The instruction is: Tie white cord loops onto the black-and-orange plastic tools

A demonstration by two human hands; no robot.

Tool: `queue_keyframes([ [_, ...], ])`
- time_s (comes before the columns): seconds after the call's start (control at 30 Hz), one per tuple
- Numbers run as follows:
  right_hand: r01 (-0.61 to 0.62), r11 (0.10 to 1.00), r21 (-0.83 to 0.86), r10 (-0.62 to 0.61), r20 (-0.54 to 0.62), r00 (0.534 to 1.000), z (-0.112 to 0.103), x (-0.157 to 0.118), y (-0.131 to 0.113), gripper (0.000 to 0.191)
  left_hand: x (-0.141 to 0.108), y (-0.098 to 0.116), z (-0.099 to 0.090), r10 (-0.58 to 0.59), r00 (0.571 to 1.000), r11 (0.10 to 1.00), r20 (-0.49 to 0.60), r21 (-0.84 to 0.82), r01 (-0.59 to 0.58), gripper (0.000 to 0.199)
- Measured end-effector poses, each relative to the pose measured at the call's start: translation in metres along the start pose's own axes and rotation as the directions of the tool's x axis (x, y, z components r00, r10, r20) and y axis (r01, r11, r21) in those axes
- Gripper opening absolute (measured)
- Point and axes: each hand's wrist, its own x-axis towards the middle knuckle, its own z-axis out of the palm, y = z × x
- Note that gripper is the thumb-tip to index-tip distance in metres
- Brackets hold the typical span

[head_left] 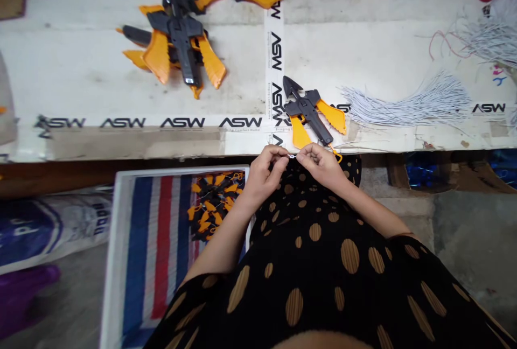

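Note:
Between my two hands a short piece of thin white string (pixel 292 156) is held, with what looks like a small loop or knot at its middle. My left hand (pixel 266 175) pinches one side of it, thumb against fingers. The other side is in the pinched fingers of my right hand (pixel 321 167). Just beyond them, a black toy with orange wings (pixel 310 114) lies on the table at its front edge. An orange loop (pixel 337 155) hangs from the toy's near end beside my right hand. Fingertips partly hide the string.
A bundle of white strings (pixel 407 102) lies to the right, another bundle (pixel 493 39) behind it. More black and orange toys (pixel 183 47) are piled at the back left of the taped table (pixel 72 90). A white-rimmed bin (pixel 115 241) with striped lining holds several toys below left.

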Motion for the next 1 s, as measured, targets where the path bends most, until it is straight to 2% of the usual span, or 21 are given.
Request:
queue_keyframes([
  [0.1, 0.007, 0.999, 0.040, -0.008, 0.033, 0.999, -0.002, 0.000, 0.001, 0.030, 0.007, 0.000, -0.003, 0.218, 0.972, 0.925, 0.088, 0.300, -0.234, 0.017],
  [0.17, 0.018, 0.999, 0.035, -0.020, 0.046, 0.999, -0.003, 0.000, 0.000, 0.031, 0.012, 0.000, -0.005, 0.287, 0.940, 0.851, 0.185, 0.402, -0.339, 0.016],
  [0.23, 0.046, 0.999, -0.027, -0.045, 0.035, 0.998, -0.005, -0.002, -0.002, 0.028, 0.016, 0.001, -0.007, 0.309, 0.919, 0.801, 0.244, 0.454, -0.390, 0.019],
  [0.3, 0.094, 0.988, -0.126, -0.092, 0.022, 0.996, -0.006, -0.004, -0.004, 0.026, 0.016, 0.001, -0.010, 0.311, 0.913, 0.779, 0.265, 0.479, -0.404, 0.022],
  [0.4, 0.182, 0.955, -0.234, -0.176, 0.047, 0.983, -0.011, -0.009, -0.007, 0.024, 0.016, -0.002, -0.018, 0.289, 0.924, 0.803, 0.249, 0.463, -0.376, 0.022],
  [0.5, 0.287, 0.908, -0.304, -0.283, 0.058, 0.957, -0.028, -0.015, -0.008, 0.020, 0.021, -0.008, -0.030, 0.240, 0.943, 0.837, 0.231, 0.443, -0.322, 0.021],
  [0.57, 0.306, 0.859, -0.411, -0.347, -0.027, 0.937, -0.049, -0.018, -0.007, 0.019, 0.027, -0.009, -0.039, 0.217, 0.953, 0.844, 0.213, 0.450, -0.293, 0.020],
  [0.63, 0.233, 0.789, -0.568, -0.367, -0.132, 0.921, -0.071, -0.020, -0.002, 0.023, 0.034, -0.004, -0.043, 0.218, 0.960, 0.849, 0.176, 0.450, -0.276, 0.021],
  [0.73, 0.156, 0.674, -0.722, -0.350, -0.127, 0.928, -0.088, -0.019, 0.007, 0.019, 0.045, 0.011, -0.025, 0.274, 0.952, 0.847, 0.139, 0.434, -0.307, 0.023],
  [0.83, 0.204, 0.624, -0.754, -0.356, -0.041, 0.934, -0.080, -0.015, 0.013, 0.014, 0.054, 0.023, 0.016, 0.340, 0.909, 0.797, 0.240, 0.440, -0.414, 0.032],
  [0.93, 0.257, 0.584, -0.770, -0.382, 0.018, 0.924, -0.070, -0.017, 0.013, 0.018, 0.059, 0.019, 0.047, 0.310, 0.897, 0.770, 0.315, 0.471, -0.431, 0.040],
  [1.0, 0.241, 0.554, -0.797, -0.407, -0.007, 0.913, -0.075, -0.023, 0.012, 0.020, 0.057, 0.010, 0.050, 0.274, 0.910, 0.779, 0.312, 0.483, -0.400, 0.037],
])
